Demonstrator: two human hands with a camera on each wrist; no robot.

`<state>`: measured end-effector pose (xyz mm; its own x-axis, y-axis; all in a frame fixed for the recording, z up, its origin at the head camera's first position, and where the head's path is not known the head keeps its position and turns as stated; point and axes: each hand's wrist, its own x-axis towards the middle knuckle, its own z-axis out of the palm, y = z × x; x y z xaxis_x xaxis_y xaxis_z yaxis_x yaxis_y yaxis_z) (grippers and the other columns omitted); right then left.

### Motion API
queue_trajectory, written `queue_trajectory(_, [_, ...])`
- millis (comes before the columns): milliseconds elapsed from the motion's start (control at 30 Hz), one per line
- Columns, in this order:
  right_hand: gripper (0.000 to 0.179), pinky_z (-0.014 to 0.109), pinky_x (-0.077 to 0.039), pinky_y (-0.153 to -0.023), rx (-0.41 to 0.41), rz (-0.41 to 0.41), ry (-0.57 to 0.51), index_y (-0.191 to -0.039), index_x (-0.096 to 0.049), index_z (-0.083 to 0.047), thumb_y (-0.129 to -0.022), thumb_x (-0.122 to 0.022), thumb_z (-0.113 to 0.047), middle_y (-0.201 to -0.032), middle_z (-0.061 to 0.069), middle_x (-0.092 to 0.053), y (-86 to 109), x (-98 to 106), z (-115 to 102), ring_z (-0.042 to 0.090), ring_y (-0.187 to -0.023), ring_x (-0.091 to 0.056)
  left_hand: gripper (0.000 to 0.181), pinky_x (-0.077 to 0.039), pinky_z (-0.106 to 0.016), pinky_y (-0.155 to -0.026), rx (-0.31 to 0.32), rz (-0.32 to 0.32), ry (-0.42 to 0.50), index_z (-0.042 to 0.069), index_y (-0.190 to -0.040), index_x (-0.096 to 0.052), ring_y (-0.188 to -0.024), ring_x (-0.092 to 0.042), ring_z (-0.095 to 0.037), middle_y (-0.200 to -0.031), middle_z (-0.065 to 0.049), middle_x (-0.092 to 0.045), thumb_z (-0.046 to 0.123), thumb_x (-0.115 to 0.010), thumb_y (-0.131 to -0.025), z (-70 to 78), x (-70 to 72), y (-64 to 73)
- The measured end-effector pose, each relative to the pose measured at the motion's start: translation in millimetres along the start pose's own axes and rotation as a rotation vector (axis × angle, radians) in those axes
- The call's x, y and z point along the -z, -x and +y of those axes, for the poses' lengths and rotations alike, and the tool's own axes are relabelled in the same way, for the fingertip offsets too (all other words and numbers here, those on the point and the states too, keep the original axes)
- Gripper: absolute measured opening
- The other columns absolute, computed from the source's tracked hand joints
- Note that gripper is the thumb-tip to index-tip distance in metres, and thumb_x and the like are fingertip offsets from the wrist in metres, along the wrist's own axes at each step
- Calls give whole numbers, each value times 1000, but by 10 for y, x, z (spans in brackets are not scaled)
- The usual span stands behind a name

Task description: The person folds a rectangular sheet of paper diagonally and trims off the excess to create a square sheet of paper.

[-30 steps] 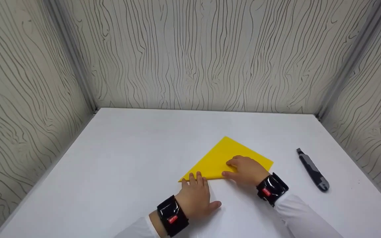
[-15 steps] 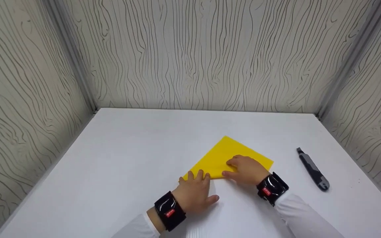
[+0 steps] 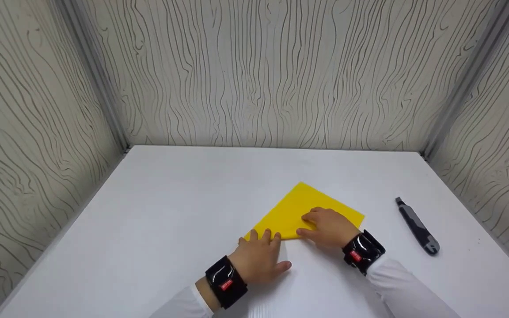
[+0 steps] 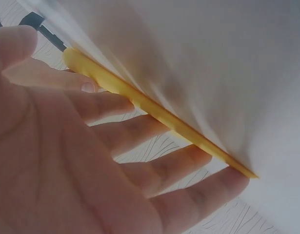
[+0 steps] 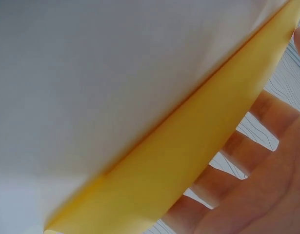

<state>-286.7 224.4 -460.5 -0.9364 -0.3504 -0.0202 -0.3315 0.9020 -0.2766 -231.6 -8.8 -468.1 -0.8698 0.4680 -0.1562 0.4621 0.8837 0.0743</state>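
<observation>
A folded sheet of yellow paper [image 3: 287, 210] lies on the white table, its fold running along the side nearest me. My left hand [image 3: 256, 260] rests its spread fingertips on that folded edge near the pointed left corner, thumb stretched out to the right. In the left wrist view, the fingers of the left hand [image 4: 91, 136] reach up to the paper's edge [image 4: 154, 109]. My right hand [image 3: 330, 227] presses on the paper further right, thumb at the fold and fingers on top. The right wrist view has the paper [image 5: 159, 146] in front of the right hand's fingers [image 5: 247, 151].
A black and grey utility knife [image 3: 418, 226] lies to the right of the paper on the white table [image 3: 170, 212]. Wood-patterned panels [image 3: 254, 75] close off the back and both sides.
My left hand has shifted slightly left, its fingers spreading a little along the fold. The right hand and the paper stay where they were.
</observation>
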Motion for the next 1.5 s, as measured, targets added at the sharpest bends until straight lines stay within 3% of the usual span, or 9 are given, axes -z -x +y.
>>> queue_trajectory(500, [62,61,-46,-120,-6,-7,-1,-138,-73,-1,-102,-72,-51,-143,26,-69,0,-20,9,47,-137,-63,84,-54,-62,-111,-11,-22,-44,19,-161,-54,-140,-56,-43,-164,-15,-55,76,-56,-101,-8,14,-31])
queue_trajectory(900, [58,61,-54,-112,-38,3,64,-131,-73,-3,-100,-73,-53,-139,21,-70,-47,-73,-67,44,-125,-68,80,-55,-60,-109,-51,3,-34,30,-161,-55,-135,-58,-43,-161,-15,-57,78,-59,-97,-33,14,-19])
queue_trajectory(1100, [70,69,-56,-103,-32,6,159,-140,-67,-4,-99,-71,-61,-142,21,-67,-84,-124,-111,48,-119,-67,81,-57,-60,-106,-50,11,-46,31,-160,-56,-133,-59,-43,-160,-14,-58,80,-60,-95,-34,3,-12])
queue_trajectory(1500, [78,70,-54,-107,-43,-18,201,-152,-62,-8,-98,-69,-65,-154,23,-61,-53,-102,-115,52,-132,-62,88,-56,-64,-108,-33,0,-40,29,-161,-55,-136,-59,-47,-162,-16,-56,83,-62,-92,-15,6,-24])
